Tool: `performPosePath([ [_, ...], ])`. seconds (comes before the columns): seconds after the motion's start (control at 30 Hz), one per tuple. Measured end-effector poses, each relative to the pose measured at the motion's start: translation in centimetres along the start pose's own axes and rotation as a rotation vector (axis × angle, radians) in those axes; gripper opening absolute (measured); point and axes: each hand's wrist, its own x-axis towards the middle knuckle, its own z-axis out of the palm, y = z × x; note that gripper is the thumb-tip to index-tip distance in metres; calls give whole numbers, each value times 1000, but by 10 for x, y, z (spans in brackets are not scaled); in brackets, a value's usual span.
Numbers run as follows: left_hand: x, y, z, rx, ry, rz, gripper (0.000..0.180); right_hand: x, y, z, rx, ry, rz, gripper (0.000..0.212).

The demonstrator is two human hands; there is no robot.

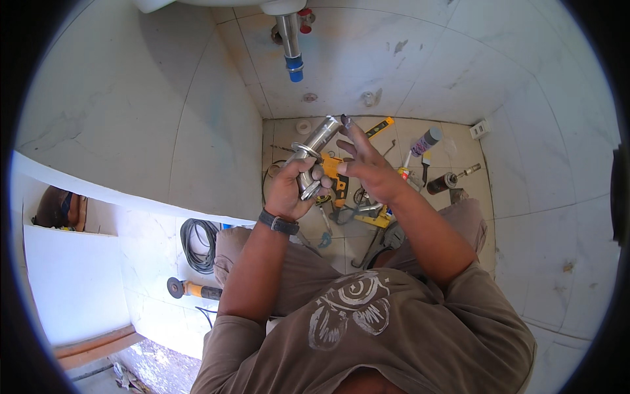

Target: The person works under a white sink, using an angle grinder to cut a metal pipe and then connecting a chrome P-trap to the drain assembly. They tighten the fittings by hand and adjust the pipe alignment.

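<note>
My left hand, with a dark watch strap at the wrist, is wrapped round a chrome drain pipe. The pipe tilts up and to the right, and a metal flange ring sits round it just above my fingers. Its lower end bends out below my grip. Close to the pipe's upper end is my right hand, fingers apart and holding nothing. A dark smear covers the tip of its raised index finger. I cannot tell whether that fingertip touches the rim.
Above hangs a chrome tailpiece with a blue end. On the tiled floor lie a yellow drill, a spirit level, a spray can and a putty knife. To the left are a cable coil and an angle grinder.
</note>
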Motion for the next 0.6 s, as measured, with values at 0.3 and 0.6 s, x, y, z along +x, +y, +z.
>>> performPosePath([
  [0.3, 16, -2, -11, -76, 99, 141, 23, 5, 15, 2, -326, 258, 122, 81],
  [0.6, 97, 18, -29, 536, 515, 307, 37, 57, 56, -18, -669, 123, 197, 80],
])
